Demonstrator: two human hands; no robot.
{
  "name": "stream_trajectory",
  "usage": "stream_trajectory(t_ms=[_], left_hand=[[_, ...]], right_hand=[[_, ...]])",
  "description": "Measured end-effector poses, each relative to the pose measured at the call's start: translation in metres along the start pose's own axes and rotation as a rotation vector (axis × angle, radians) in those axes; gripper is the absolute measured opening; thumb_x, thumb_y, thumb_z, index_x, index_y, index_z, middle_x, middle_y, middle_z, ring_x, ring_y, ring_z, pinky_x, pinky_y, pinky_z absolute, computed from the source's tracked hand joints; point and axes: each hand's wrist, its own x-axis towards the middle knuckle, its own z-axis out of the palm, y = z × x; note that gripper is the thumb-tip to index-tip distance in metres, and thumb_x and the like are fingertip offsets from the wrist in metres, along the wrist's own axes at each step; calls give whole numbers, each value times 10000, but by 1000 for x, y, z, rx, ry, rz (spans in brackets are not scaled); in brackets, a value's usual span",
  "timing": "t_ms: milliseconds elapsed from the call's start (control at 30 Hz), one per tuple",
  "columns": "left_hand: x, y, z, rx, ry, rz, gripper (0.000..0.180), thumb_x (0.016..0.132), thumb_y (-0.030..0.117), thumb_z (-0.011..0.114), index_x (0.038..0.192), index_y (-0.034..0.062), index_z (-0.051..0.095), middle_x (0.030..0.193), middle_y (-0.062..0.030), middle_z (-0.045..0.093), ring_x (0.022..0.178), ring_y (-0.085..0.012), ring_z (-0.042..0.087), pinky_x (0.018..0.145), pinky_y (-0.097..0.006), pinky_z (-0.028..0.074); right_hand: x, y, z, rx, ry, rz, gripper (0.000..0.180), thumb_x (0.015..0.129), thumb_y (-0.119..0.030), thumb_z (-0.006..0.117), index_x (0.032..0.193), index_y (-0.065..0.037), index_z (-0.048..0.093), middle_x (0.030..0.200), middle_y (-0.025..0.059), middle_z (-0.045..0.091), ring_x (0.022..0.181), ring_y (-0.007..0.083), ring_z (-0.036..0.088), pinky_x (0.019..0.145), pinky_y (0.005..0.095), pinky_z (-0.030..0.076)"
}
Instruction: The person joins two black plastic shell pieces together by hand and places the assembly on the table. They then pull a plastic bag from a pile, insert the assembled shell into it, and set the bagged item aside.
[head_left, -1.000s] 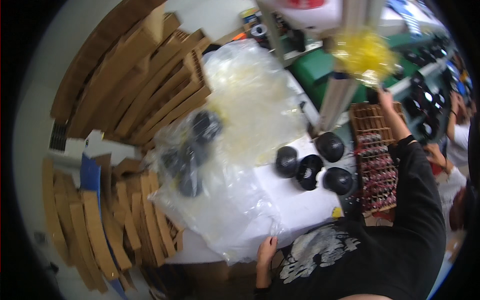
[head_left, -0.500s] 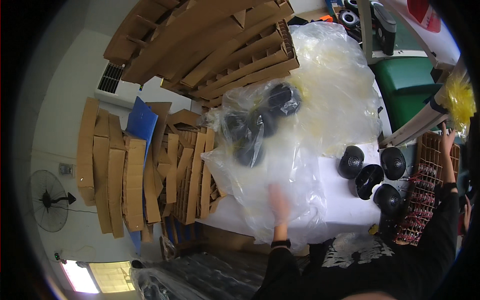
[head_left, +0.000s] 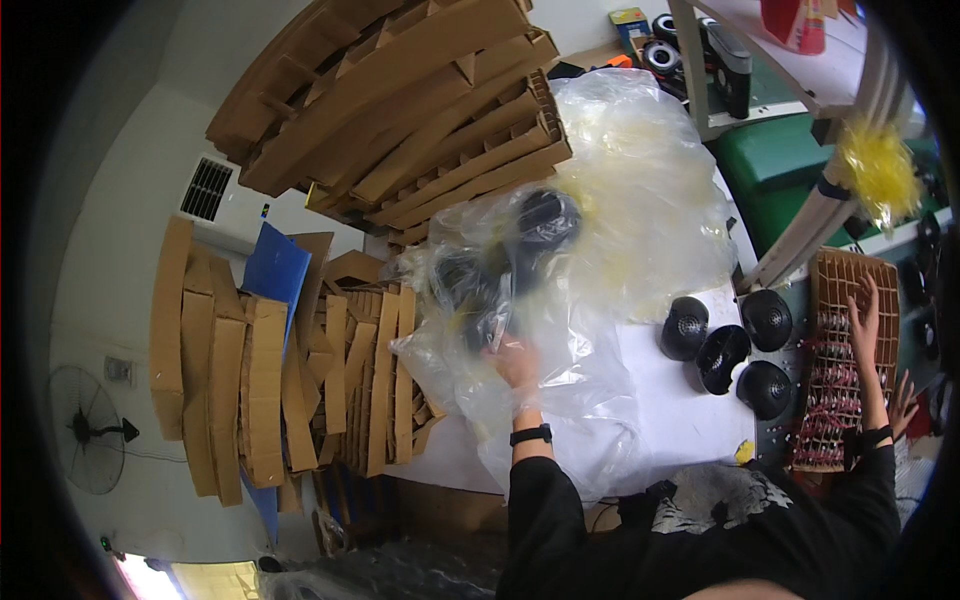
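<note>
We look down on a white surface that fills the middle of the frame, much of it covered by a large, crumpled clear plastic bag tinged with yellow. Dark rounded parts show through the plastic just left of centre, and our left hand is at their lower edge; its grip is blurred against the film, so we cannot tell whether it has hold of anything. Our right hand, at the right of the frame, has its grip spread wide with nothing in it, over a cardboard divider tray packed lower down with red wired pieces. Between the two, on the right part of the surface, we count four black domed shells close together. Another person's hand shows at the right edge. Towards the upper right stand a green box and a pale post with a yellow tuft on it. Stacked cardboard dividers crowd the upper left, and more cardboard stands below with a blue sheet among it. On the pale wall at left we see a vented white unit and, lower, a fan; a bright window sits at the lower left.
</note>
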Motion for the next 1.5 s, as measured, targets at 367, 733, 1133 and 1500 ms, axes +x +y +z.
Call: stream_trajectory(t_ms=[367,733,1133,1500], left_hand=[[-164,-59,-57,-554,-195,-514,601,751,414,655,1193,58,457,1044,-181,594,944,-410,524,929,-453,344],[-234,-53,-67,-563,-402,-400,594,776,467,620,1172,42,496,1131,-215,571,1033,-395,544,926,-488,373],[-266,-22,-73,-1508,-935,-399,451,862,186,622,1246,6,469,1151,-114,578,1038,-182,554,850,-304,440],[-254,-5,-80,-1935,-960,-581,385,896,184,585,1226,27,463,1108,-94,559,920,-161,580,779,-275,479]], right_hand=[[-61,-151,58,71,-667,-220,236,787,-30,606,1018,13,592,932,143,627,878,254,627,793,335,480],[-103,-200,100,64,-1002,-565,257,811,-154,622,1039,-40,592,950,131,622,874,297,612,764,366,493],[-213,-194,202,183,-1772,-389,618,833,-411,622,1242,30,479,1162,188,580,1036,285,581,905,367,448],[-275,-211,254,433,-1860,475,850,678,-462,761,1306,-15,403,1161,127,539,1039,221,526,894,306,423]])
